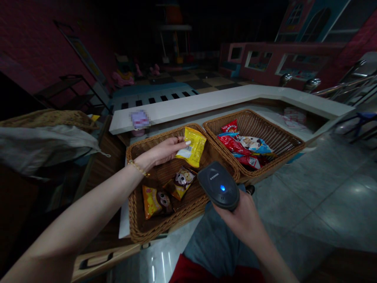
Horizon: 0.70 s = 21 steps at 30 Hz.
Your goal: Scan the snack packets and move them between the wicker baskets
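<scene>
My left hand [166,151] reaches over a woven wicker basket [131,196] and grips the edge of a yellow foil snack packet [193,147], whose white label faces up. My right hand [237,212] is wrapped around a black handheld barcode scanner [218,185], which shows a lit blue light on top. Below it, an orange snack packet [154,202] and a smaller yellow-and-brown packet [181,182] lie in the same basket. A second wicker basket [265,125] to the right holds a heap of red and blue snack packets [241,147].
A white counter top [206,103] runs behind the baskets, with a pixelated object [140,120] near its left end. A grey cloth [41,147] hangs at left. My grey-clad legs [212,247] lie below, beside a tiled floor [324,196]. A metal railing [338,88] stands at right.
</scene>
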{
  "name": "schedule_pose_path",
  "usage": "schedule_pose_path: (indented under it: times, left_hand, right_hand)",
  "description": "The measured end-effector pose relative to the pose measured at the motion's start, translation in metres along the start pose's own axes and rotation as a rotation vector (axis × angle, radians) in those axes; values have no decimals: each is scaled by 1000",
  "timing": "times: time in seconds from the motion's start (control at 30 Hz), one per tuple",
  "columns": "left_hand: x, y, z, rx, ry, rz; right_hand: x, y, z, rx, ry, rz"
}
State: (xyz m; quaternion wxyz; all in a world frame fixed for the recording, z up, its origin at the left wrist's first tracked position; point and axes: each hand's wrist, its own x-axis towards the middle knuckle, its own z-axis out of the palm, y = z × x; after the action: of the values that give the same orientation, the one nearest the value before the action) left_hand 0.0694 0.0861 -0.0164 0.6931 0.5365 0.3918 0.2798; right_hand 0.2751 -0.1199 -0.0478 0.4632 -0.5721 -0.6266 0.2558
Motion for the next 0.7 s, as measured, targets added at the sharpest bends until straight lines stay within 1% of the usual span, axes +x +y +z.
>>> schedule_pose_path:
  times: [0.1, 0.23, 0.37, 0.53, 0.7]
  left_hand:
    - [2, 0, -1, -12, -22, 31]
    - [4, -2, -5, 3, 4, 42]
    - [3, -3, -5, -48, 12, 54]
    - [3, -5, -4, -73, 27, 34]
    - [3, -4, -4, -64, 60, 49]
  right_hand:
    - [1, -3, 1, 9, -12, -2]
    - [3, -5, 6, -2, 2, -16]
    - [5, -6, 10, -17, 34, -27]
    - [5, -7, 9, -63, 44, -28]
    - [3, -8, 10, -118, 42, -46]
